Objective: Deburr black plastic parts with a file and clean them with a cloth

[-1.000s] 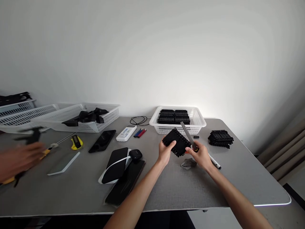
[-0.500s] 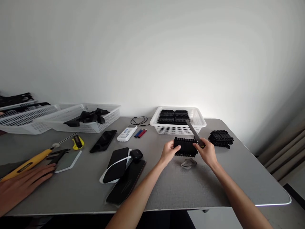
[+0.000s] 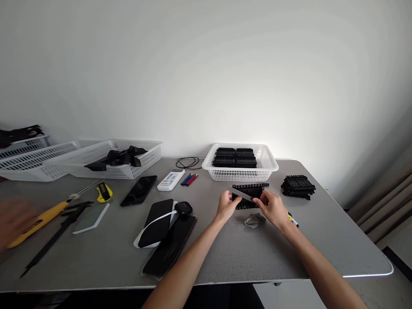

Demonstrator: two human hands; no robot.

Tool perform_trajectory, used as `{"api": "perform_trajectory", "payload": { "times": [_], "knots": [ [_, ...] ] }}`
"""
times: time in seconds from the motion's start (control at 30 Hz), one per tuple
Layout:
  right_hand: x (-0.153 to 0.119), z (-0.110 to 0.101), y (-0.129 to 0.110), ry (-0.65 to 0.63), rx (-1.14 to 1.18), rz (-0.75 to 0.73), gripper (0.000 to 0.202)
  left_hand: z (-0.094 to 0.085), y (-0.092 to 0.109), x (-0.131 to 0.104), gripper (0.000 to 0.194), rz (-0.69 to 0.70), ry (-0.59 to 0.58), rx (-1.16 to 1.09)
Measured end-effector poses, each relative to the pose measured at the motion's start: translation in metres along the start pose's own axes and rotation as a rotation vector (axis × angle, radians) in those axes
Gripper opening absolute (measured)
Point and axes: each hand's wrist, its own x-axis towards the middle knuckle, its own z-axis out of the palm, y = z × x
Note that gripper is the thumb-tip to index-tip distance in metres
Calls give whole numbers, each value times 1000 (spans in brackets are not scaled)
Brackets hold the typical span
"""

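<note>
Gripped at its left end by my left hand (image 3: 228, 205), a black ribbed plastic part (image 3: 249, 191) is held above the table. My right hand (image 3: 272, 209) is closed around a flat file (image 3: 242, 194), its grey blade slanting across the part's face and its tip near my left fingers. A yellow and black handle end (image 3: 292, 218) shows beyond my right wrist. Just below the part, a crumpled grey cloth (image 3: 255, 220) lies on the table. Further right sits a stack of similar black parts (image 3: 298, 187).
A white basket (image 3: 240, 175) with several black parts stands behind my hands. Leftward are lighters (image 3: 192, 180), a white box (image 3: 171, 180), phone (image 3: 139, 190), pouch (image 3: 169, 249), yellow cutter (image 3: 104, 192), black calipers (image 3: 54, 240), yellow-handled tool (image 3: 41, 223) and another person's blurred hand (image 3: 16, 219).
My right hand has swung the file from pointing up and away to lying across the black part. The other person's hand has moved back off the calipers.
</note>
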Motion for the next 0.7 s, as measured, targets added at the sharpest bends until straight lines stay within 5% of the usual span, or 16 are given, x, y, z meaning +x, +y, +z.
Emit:
{"api": "perform_trajectory", "payload": {
  "times": [0.33,0.7],
  "knots": [
    [4,-12,9,174,-86,61,45,-5,9,4,43,1,16,-77],
    [1,-7,0,148,-84,1,45,0,9,0,43,12,-15,-74]
  ]
}}
